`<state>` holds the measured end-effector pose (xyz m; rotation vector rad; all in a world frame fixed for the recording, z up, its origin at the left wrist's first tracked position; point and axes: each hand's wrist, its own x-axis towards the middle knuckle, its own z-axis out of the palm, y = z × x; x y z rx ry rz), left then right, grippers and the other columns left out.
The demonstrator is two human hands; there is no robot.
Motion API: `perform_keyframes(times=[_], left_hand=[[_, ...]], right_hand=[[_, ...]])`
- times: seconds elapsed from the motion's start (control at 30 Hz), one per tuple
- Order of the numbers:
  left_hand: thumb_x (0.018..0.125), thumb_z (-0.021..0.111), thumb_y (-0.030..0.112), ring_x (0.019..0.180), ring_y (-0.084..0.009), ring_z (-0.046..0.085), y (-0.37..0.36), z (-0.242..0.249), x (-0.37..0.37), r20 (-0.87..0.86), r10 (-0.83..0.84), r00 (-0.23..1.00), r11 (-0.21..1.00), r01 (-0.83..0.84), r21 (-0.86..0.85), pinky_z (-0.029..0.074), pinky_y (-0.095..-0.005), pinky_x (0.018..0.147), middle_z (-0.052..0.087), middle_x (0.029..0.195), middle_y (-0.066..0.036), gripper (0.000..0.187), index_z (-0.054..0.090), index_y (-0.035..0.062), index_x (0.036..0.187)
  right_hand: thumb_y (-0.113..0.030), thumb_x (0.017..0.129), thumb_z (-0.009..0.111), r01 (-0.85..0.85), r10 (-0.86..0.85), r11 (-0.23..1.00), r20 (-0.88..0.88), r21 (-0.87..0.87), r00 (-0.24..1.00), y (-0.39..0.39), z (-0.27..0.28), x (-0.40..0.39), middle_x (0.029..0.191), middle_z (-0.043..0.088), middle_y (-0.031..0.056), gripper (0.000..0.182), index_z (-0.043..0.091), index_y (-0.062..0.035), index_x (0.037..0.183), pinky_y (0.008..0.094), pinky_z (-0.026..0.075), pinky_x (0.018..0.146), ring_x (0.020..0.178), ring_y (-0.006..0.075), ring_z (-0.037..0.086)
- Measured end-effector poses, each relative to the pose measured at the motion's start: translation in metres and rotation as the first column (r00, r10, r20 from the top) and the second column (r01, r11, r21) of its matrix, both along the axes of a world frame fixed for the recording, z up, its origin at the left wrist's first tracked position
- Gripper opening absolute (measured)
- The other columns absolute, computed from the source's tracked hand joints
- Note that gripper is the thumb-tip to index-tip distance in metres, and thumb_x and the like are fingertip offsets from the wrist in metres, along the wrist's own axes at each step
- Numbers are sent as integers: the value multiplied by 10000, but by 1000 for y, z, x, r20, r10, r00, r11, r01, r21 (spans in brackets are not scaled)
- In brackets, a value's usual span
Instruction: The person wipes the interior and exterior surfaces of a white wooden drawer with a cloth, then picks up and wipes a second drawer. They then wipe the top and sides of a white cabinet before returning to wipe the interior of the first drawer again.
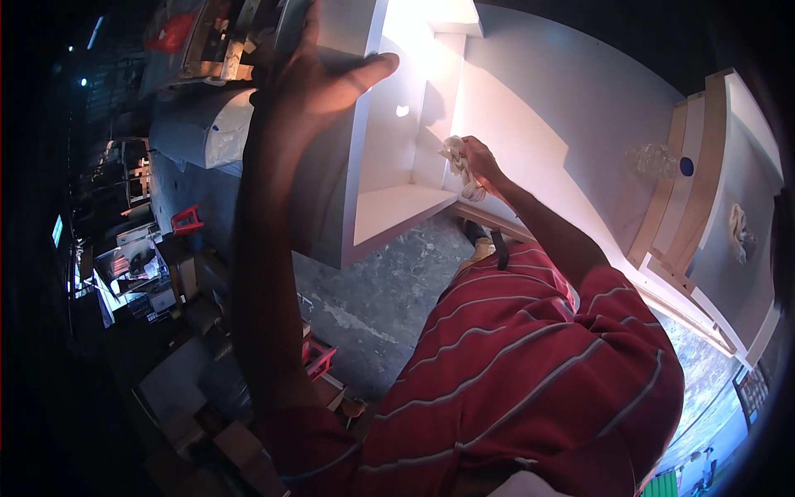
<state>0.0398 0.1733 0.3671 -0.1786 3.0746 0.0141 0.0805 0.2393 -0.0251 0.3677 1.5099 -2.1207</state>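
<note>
My left hand (327,91) reaches up to a white cabinet (359,170), fingers stretched along its outer side and the thumb pointing out over the front edge. Nothing shows in that hand. A crumpled off-white cloth (470,184) is bunched in my right hand (482,161), which is closed around it. That hand is close by the far inner corner of the cabinet, in front of a broad white panel (530,124). Bright light falls on the cabinet's upper inside.
A clear plastic bottle (650,160) with a blue cap lies at the right by a wooden-edged frame (662,219). Another cloth (738,232) rests on the panel beyond. Red stools (187,219) and stacked pieces stand at left on the concrete floor (373,290).
</note>
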Motion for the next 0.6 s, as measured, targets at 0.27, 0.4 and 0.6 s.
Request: perform_keyframes(times=[0.27, 0.4, 0.6], left_hand=[[616, 757, 451, 1355, -406, 149, -43, -4, -33, 132, 59, 990, 994, -71, 85, 200, -513, 1087, 124, 1468, -258, 1125, 74, 137, 1453], [588, 750, 301, 1065, -269, 528, -108, -35, -50, -238, -185, 954, 902, 261, 345, 420, -356, 896, 554, 1139, -210, 853, 416, 18, 1320], [609, 729, 203, 807, -158, 588, -135, -17, -27, -200, -95, 975, 755, 202, 624, 456, -264, 757, 629, 915, -111, 826, 383, -91, 1299]], right_hand=[[-155, 886, 372, -101, 101, 982, 11, 159, 995, 15, -25, 28, 897, 563, 56, 267, 544, -24, 1044, 255, 469, 684, 769, 120, 543], [-159, 887, 370, 53, -52, 998, 28, -44, 998, 14, -48, 27, 913, 560, 73, 303, 516, -29, 1119, 265, 482, 706, 780, 128, 547], [-19, 849, 440, 37, -115, 967, -307, -251, 945, -17, 102, -4, 1051, 527, 105, 399, 426, -32, 1247, 306, 499, 755, 850, 185, 565]])
